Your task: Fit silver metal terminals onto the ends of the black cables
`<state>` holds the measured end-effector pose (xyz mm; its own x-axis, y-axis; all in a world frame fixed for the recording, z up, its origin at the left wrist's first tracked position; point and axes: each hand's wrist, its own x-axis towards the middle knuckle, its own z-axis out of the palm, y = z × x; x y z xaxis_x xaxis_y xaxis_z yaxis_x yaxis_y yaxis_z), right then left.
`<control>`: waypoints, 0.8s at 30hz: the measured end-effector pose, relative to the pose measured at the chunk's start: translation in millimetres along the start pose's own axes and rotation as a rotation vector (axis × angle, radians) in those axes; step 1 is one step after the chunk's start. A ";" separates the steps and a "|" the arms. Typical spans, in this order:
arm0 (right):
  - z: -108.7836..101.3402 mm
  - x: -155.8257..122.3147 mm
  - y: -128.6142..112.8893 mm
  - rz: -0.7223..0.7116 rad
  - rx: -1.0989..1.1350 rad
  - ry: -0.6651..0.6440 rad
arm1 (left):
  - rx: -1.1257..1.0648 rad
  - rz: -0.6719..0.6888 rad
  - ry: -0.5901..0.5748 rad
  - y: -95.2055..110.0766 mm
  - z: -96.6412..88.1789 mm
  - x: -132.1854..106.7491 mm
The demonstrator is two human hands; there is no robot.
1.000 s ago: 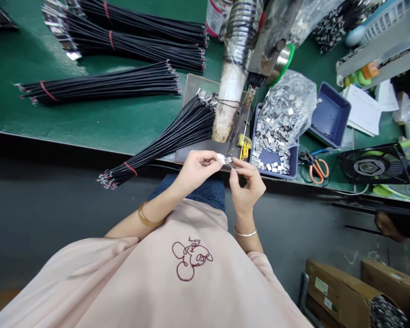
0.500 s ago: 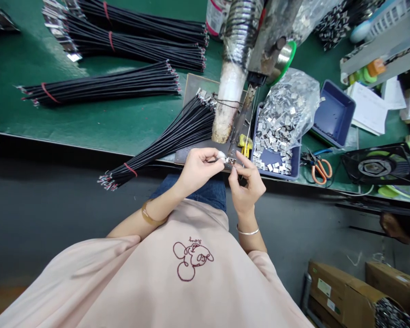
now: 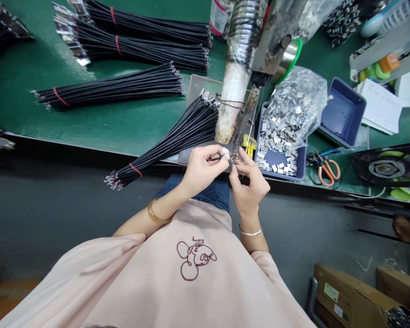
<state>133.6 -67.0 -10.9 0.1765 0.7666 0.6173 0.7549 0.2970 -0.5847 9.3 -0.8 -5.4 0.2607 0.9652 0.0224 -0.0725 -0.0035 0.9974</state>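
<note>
My left hand (image 3: 201, 169) pinches the end of a thin black cable (image 3: 216, 159) at the bench's front edge. My right hand (image 3: 248, 182) pinches a small metal shell (image 3: 233, 160) right against that cable end, fingertips of both hands nearly touching. A loose bundle of black cables (image 3: 171, 139) tied with a red band fans out to the left of my hands. Just right of my hands a blue tray (image 3: 295, 171) holds several small metal shells spilling from a clear bag (image 3: 292, 109).
A wrapped machine arm (image 3: 241, 68) hangs over the green bench (image 3: 89, 123). More tied cable bundles (image 3: 116, 86) lie at the back left. An empty blue tray (image 3: 341, 111), orange-handled scissors (image 3: 326, 169) and a black fan (image 3: 384, 166) sit to the right. Cardboard boxes (image 3: 348, 291) stand on the floor.
Both hands have stayed together at the bench edge; the cable end and the metal shell have been brought closer. The view has shifted slightly.
</note>
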 end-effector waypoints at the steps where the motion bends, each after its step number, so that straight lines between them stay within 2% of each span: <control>1: -0.5 0.2 0.0 -0.005 0.013 -0.003 | 0.005 0.001 -0.004 -0.4 -0.5 -0.2; 5: -2.8 -0.4 1.2 0.020 0.016 0.000 | 0.081 -0.007 -0.055 -5.3 -2.3 -2.7; 8: -2.9 0.7 2.8 0.025 -0.006 0.009 | 0.128 -0.002 -0.046 -5.8 -2.2 -4.3; 14: -1.0 6.3 1.5 -0.031 0.002 0.018 | 0.128 0.025 -0.027 3.3 -2.6 -2.4; 21: -5.9 -0.9 0.1 -0.024 -0.045 0.002 | 0.116 -0.046 -0.105 -2.8 -4.7 -5.2; 24: -9.2 -0.8 3.1 -0.066 -0.050 -0.010 | 0.102 -0.047 -0.126 -2.4 -5.8 -5.9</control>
<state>141.6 -71.9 -8.4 0.1192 0.7520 0.6483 0.7954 0.3185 -0.5157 2.3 -5.0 -8.4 0.3809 0.9243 -0.0224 0.0386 0.0083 0.9992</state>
